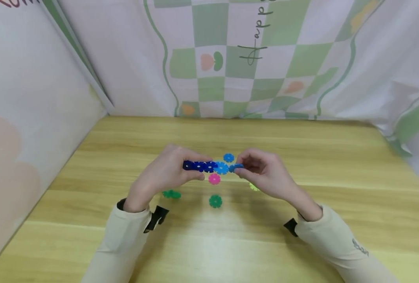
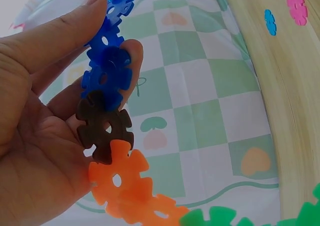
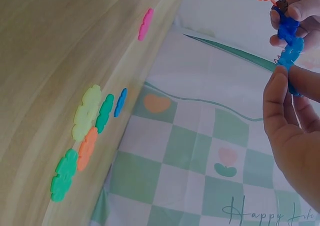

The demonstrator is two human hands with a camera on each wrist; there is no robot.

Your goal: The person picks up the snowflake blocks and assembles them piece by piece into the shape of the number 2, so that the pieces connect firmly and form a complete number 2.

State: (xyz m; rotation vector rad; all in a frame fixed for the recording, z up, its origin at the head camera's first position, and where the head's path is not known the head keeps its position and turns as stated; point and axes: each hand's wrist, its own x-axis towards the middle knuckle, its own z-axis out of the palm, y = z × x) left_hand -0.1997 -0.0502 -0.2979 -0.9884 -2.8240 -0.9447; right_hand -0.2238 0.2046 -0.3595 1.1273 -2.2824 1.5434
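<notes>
With curled fingers and thumb of left hand (image 1: 165, 168), gripping dark blue links (image 2: 116, 60) of a chain (image 1: 213, 169), brown, orange and green links (image 2: 129, 193) beyond. With thumb and fingertips of right hand (image 1: 267, 175), pinching the blue link (image 1: 237, 167) at its right end, held above the table (image 1: 71, 196). Lying below on wood, left to right: pink disc (image 1: 213, 180), green disc (image 1: 214, 203), blue disc (image 1: 227, 158), then yellow disc (image 1: 254, 187) partly behind right hand, orange disc (image 3: 87, 150) near it. At left, white cloth (image 1: 25, 78) with pink print; behind, green-checked cloth (image 1: 211, 25) with lettering; at right, white folds (image 1: 379, 74).
</notes>
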